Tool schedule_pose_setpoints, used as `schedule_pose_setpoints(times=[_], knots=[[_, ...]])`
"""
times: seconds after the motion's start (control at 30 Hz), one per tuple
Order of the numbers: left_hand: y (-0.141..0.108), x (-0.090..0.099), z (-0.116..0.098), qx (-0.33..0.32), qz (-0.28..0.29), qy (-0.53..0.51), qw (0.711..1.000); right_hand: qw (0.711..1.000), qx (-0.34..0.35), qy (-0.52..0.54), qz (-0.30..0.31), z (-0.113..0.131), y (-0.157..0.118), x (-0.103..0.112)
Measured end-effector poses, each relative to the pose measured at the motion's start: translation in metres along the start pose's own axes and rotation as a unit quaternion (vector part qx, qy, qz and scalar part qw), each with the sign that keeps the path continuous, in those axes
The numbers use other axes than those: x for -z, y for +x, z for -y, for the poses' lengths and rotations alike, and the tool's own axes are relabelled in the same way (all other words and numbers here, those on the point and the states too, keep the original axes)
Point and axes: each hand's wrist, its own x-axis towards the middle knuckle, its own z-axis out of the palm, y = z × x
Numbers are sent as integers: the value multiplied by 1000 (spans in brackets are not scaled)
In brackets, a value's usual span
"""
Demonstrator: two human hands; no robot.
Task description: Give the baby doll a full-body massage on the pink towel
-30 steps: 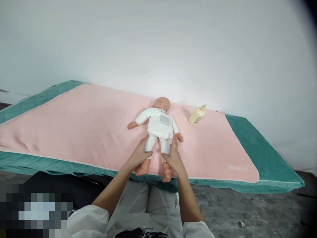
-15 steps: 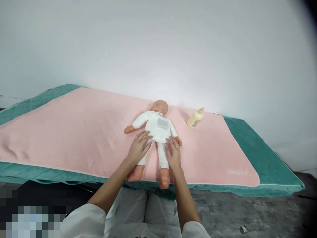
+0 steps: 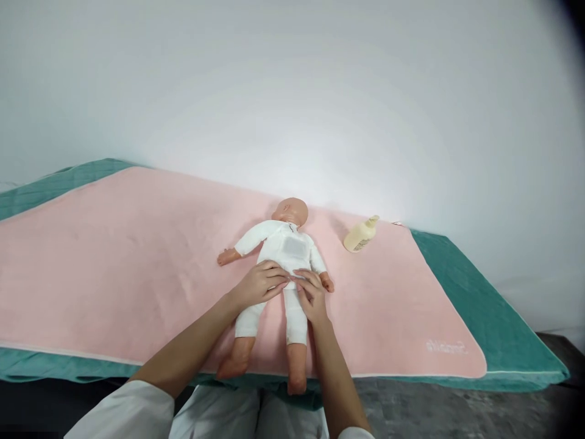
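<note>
A baby doll (image 3: 292, 244) in a white suit lies on its back on a pink mat (image 3: 137, 262), head toward the wall and feet at the near edge. Across its lower belly rests my left hand (image 3: 264, 281), fingers stretched out and pointing right. My right hand (image 3: 312, 294) lies on the other side of the belly, by the doll's hip, with its fingers extended toward the left ones. The fingertips of both hands nearly meet at the middle. Neither hand appears to hold anything.
A pale yellow pump bottle (image 3: 359, 236) stands on the mat to the right of the doll. Under the mat is a green padded cover (image 3: 475, 305) on the table. A white wall (image 3: 292, 91) rises behind, and grey floor (image 3: 429, 414) shows in front.
Both hands have moved inward from the doll's sides, so their fingertips come close together over the lower belly. The view has tilted upward slightly, and the doll appears lower.
</note>
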Motion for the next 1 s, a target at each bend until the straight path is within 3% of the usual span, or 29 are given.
schedule_pose_setpoints(times=[0.33, 0.5, 0.7, 1.0], knots=[[0, 2, 1, 77, 5, -94, 993, 997, -52, 51, -7, 0, 2, -3], [-1, 0, 4, 86, -10, -129, 988, 992, -82, 93, -17, 0, 2, -5], [-1, 2, 1, 95, -15, -133, 987, 994, -71, 76, -13, 1, 2, -5], [-2, 4, -1, 104, -65, -88, 989, 998, -53, 30, 13, -2, 0, -4]])
